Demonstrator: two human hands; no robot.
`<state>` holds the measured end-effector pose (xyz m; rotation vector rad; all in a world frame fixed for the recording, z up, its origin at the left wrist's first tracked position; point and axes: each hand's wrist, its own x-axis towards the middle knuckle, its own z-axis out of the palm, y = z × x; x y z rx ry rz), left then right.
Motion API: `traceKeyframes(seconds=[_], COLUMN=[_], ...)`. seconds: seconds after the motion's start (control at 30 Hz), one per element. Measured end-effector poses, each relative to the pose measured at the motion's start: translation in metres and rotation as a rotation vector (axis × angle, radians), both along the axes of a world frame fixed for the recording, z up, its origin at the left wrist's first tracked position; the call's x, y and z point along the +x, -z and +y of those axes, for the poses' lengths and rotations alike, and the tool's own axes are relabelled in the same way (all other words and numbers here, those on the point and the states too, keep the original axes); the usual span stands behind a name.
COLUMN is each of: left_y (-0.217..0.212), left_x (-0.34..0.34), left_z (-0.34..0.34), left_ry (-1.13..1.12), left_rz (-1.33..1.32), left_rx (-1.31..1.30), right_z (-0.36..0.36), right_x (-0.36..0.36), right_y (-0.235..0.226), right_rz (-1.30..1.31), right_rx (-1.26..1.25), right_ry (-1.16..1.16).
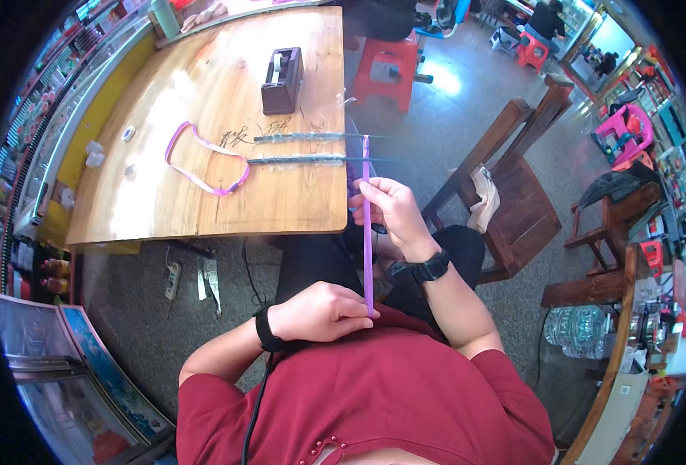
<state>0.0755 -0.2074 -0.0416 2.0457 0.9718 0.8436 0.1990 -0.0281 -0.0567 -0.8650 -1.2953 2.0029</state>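
While the left hand [323,311] pinches the lower end of a purple ribbon [367,256], thumb pressed against the bent fingers, the right hand [393,209] grips it higher up, its thumb and fingers closed on the strip with hardly a gap, so that it runs nearly straight between the two grips. Just beyond the right fingers, the ribbon's upper end meets two dark rods [296,160], which lie under clear tape on the counter [149,205] and jut past its edge. Left of those fingers, a pink, white and purple loop [230,188] touches the near rod's end. Farther up and left from them, a dark tape dispenser [283,93] holds a pale roll of tape [278,66]. Well to the fingers' right lies a large clear bottle [579,331], its contents impossible to tell
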Motion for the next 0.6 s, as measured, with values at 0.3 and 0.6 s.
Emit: traceKeyframes(seconds=[0.3, 0.6], left_y=[-0.073, -0.154], left_x=[-0.002, -0.028], left_z=[0.0, 0.056], left_ry=[-0.077, -0.29], left_rz=[-0.097, -0.287], left_rx=[0.045, -0.119], right_z=[0.003, 0.029], right_x=[0.027, 0.021], right_y=[-0.023, -0.102], right_rz=[-0.101, -0.173], right_rx=[0.259, 1.709], right_ry=[0.031, 0.057])
